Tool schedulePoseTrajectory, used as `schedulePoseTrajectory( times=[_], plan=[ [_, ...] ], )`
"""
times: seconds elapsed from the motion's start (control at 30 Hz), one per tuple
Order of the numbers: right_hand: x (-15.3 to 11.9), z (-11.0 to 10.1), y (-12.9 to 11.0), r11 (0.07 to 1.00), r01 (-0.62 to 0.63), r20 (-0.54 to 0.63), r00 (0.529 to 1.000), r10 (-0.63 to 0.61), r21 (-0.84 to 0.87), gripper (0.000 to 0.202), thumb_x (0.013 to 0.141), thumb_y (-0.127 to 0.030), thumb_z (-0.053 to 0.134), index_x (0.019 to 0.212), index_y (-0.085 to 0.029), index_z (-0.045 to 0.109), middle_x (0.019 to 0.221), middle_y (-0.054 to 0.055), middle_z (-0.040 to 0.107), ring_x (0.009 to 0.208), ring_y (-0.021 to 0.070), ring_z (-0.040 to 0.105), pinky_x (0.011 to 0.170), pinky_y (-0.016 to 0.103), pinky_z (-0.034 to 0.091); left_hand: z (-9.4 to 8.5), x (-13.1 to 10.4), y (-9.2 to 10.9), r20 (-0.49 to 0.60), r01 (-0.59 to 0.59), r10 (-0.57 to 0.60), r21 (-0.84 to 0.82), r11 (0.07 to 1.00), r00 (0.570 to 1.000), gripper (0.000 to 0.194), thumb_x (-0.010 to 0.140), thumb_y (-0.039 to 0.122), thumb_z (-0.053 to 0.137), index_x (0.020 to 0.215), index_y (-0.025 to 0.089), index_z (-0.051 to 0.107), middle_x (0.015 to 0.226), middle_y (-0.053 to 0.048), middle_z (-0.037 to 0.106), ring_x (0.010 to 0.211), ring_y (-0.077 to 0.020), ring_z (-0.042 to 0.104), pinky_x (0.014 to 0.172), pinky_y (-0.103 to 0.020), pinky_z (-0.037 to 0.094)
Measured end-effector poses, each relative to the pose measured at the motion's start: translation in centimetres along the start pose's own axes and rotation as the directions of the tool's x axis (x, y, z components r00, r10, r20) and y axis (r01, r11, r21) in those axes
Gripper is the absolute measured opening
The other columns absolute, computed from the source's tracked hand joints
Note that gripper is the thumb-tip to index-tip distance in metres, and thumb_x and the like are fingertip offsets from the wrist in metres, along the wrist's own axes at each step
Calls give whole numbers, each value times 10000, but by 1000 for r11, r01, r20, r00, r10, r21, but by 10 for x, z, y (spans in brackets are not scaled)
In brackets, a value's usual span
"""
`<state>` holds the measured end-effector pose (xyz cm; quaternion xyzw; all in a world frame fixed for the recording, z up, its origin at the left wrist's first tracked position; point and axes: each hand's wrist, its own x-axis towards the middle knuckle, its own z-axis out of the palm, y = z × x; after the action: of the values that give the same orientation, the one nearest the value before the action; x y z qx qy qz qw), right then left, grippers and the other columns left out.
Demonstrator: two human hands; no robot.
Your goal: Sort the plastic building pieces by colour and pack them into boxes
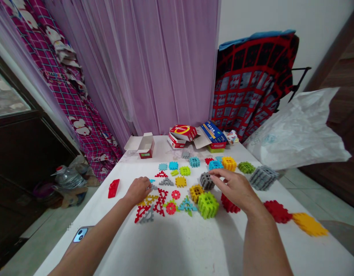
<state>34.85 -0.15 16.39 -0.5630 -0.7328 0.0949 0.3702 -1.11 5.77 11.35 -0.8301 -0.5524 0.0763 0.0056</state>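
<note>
My left hand (139,190) lies palm down over the left edge of the flat pieces, fingers loosely bent, close to a small blue piece and a grey piece. Nothing shows in its grasp. Beneath and beside it are yellow (149,200), red (158,207) and grey (148,215) triangular interlocking pieces. My right hand (232,186) reaches to a stack of grey square lattice pieces (206,181), thumb and forefinger apart at its right side; contact is unclear. Near it stand a lime-green stack (208,205), a yellow stack (196,193) and a red stack (230,204), partly covered by the hand.
Blue (194,161), yellow (229,163) and large grey (263,178) stacks stand farther back. Red (277,211) and orange (309,224) pieces lie right. Opened boxes (146,146) line the back. A red object (113,188) and a phone (80,234) lie left. A white bag (294,128) is at right.
</note>
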Motion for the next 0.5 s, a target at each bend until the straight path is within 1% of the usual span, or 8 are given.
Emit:
schedulePoseTrajectory(
  times=[0.03,0.1,0.2,0.3,0.4,0.5],
  plan=[
    [0,0,1,1000,1,-2,1000,-1,3,268,861,-387,509,931,-264,736,894,19,767,793,210,699,651,305,508,-1,-2,0,-24,-14,13,-12,1000,1000,165,927,297,570,1007,181,657,1110,-63,658,1018,-203,617,911,-414,496],
    [0,1,2,1000,-3,-3,1000,3,8,264,863,-386,511,932,-265,734,892,19,766,793,209,699,652,305,509,-5,-5,1,-73,-42,39,-35,999,997,153,934,266,543,975,200,674,1135,-67,662,1035,-210,609,918,-387,475],
    [0,2,1,1000,-11,6,1000,11,11,254,861,-370,511,929,-264,732,890,16,765,800,207,697,657,303,510,-10,-3,6,-140,-77,68,-60,995,988,189,943,284,516,1011,215,678,1167,-71,658,1056,-218,601,920,-375,457],
    [1,2,-1,1000,-11,13,1000,11,7,246,859,-357,512,920,-263,732,882,14,762,788,201,694,656,299,507,-12,8,13,-177,-100,87,-68,993,980,180,927,261,531,1003,216,688,1158,-75,664,1049,-223,604,921,-375,450],
    [0,1,0,1000,-14,11,1000,14,4,248,864,-366,512,920,-263,731,875,13,760,774,197,691,653,298,503,-11,25,21,-185,-117,103,-65,991,977,167,913,236,546,974,210,699,1140,-81,670,1039,-224,608,915,-379,454],
    [0,0,2,1000,-10,5,1000,10,15,252,869,-372,510,925,-263,730,885,16,760,779,196,690,661,299,504,-8,39,28,-171,-131,120,-53,990,978,179,921,302,566,1004,185,675,1127,-78,661,1031,-214,609,916,-410,472]
  ],
)
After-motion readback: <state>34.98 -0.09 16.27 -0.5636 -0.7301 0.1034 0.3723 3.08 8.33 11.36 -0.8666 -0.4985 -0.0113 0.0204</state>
